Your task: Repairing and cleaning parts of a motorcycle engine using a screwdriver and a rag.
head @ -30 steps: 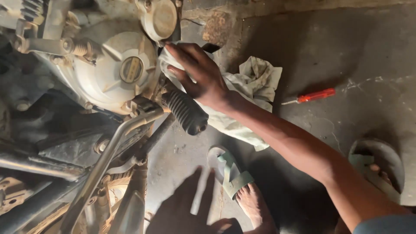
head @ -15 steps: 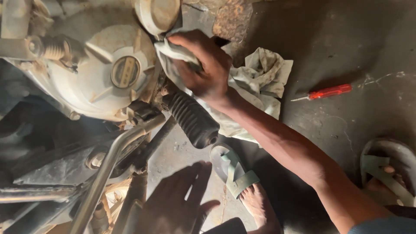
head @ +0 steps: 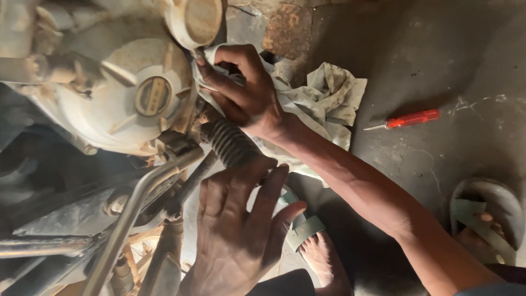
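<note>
**Left hand up at the footpeg, right hand on the rag**

Since half a second ago the left hand (head: 235,230) has risen from the bottom of the view, where it was dim and low, and now stands large in the foreground with its fingertips at the ribbed rubber footpeg (head: 233,143). Right hand (head: 244,90) sits at much the same spot against the engine as before.

- Right hand: fingers curled, pressing a bunched part of the dirty pale rag (head: 329,101) against the edge of the round engine side cover (head: 129,98). Rest of the rag trails down behind the wrist onto the concrete floor (head: 438,60).
- Left hand: fingers spread and nearly straight, holding nothing; tips at the lower end of the footpeg. Actual contact cannot be told for certain.
- Footpeg: black, ribbed, tilted, jutting out below the cover, between the two hands.
- Chrome lever (head: 137,203) runs diagonally below the cover, left of the left hand.
- Red-handled screwdriver (head: 408,119) lies on the floor, well apart from the rag's right edge.
- Green sandals: one (head: 301,230) on a foot just beside the left hand, another (head: 485,211) at the right edge.
</note>
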